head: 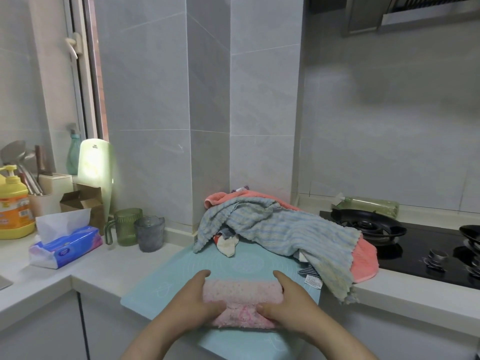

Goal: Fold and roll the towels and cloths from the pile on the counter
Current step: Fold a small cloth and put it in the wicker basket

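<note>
A fluffy pink cloth [242,292] lies folded into a thick band on the light blue mat [166,279] at the counter's front edge. My left hand [193,300] grips its left end and my right hand [288,300] its right end, thumbs pressed into the near edge. Behind it sits the pile: a blue-and-cream striped towel [280,227] draped over a coral towel [365,258], with small patterned cloths [227,242] poking out underneath.
A black gas hob [415,245] with a burner lies to the right. To the left stand a green mug [126,226], a grey cup [150,233], a tissue pack [65,248] and a yellow soap bottle [14,203]. A tiled wall column rises behind the pile.
</note>
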`<state>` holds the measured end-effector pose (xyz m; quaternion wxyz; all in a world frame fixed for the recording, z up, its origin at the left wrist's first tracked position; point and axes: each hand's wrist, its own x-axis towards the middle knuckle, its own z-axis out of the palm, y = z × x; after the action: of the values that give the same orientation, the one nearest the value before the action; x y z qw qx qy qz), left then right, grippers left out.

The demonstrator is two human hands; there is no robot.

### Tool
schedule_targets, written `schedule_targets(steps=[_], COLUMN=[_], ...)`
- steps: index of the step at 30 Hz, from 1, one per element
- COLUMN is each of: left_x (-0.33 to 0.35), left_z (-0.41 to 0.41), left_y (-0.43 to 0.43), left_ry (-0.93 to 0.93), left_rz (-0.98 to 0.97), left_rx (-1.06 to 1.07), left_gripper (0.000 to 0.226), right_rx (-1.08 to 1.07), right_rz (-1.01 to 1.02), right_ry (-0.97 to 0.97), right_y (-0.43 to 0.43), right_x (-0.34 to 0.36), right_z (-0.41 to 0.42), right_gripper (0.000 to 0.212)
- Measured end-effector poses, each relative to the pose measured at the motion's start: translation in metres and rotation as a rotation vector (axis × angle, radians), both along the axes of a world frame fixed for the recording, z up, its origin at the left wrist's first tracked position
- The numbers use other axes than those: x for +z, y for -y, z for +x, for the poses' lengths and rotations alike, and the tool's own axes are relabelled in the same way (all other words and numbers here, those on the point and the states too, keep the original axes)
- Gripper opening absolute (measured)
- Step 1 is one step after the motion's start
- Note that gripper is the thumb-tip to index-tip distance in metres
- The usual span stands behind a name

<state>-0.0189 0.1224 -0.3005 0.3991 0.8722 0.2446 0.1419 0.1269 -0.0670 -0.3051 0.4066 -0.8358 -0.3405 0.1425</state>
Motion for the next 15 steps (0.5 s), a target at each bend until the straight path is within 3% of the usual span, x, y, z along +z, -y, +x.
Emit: schedule_targets(steps=[3,6,10,15], left_x=[0.001,0.002,0.011,0.000], left_z=[-0.001,0.005,0.018,0.031], left_y=[-0.002,-0.010,-0.019,-0.032], left_ry=[0.141,0.281,0.351,0.408], left_rz=[-0.304,-0.597,-0.615,-0.591], left_rx=[0.013,0.005,-0.006,0.082], left_gripper=[0.061,0.055,0.033,0.033], right_rx=[0.011,-0.036,-0.057,-0.058], right_rz=[0.246,0.429,0.510,0.517], right_ry=[-0.192,-0.324,-0.318,-0.395], right_y=[-0.003,-0.013,-0.036,-0.049], right_x=[-0.006,-0.006,0.000,-0.002], right_z=[-0.003,0.001,0.005,0.019], right_gripper=[0.080,0.045,0.030,0.038])
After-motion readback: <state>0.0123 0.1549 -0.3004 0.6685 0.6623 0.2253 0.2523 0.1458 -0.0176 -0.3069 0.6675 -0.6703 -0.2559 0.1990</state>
